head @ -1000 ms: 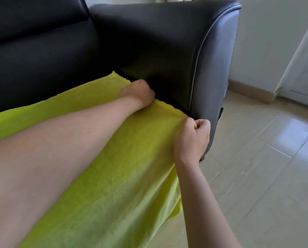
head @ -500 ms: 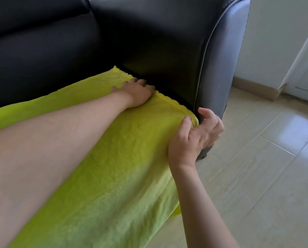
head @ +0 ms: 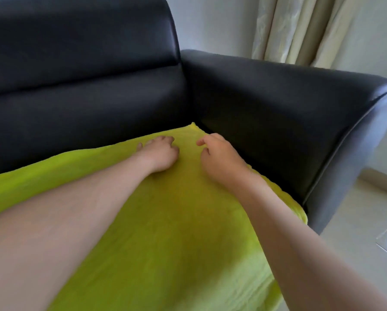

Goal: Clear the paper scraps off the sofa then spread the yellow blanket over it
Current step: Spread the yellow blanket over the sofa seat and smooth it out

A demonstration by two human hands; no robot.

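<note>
While both hands, left hand (head: 160,153) and right hand (head: 219,157), press loosely curled, yellow blanket (head: 176,232) lies beneath.

Yellow blanket (head: 176,232) spread over the black sofa (head: 87,86) seat, filling the lower middle of frame. Left hand (head: 160,153) and right hand (head: 219,158) both resting on it near center, fingers loosely curled, just apart. Curtain (head: 300,30) upper right.

A black leather sofa (head: 277,104) carries a yellow blanket (head: 183,232) spread flat across its seat, reaching the armrest.
</note>
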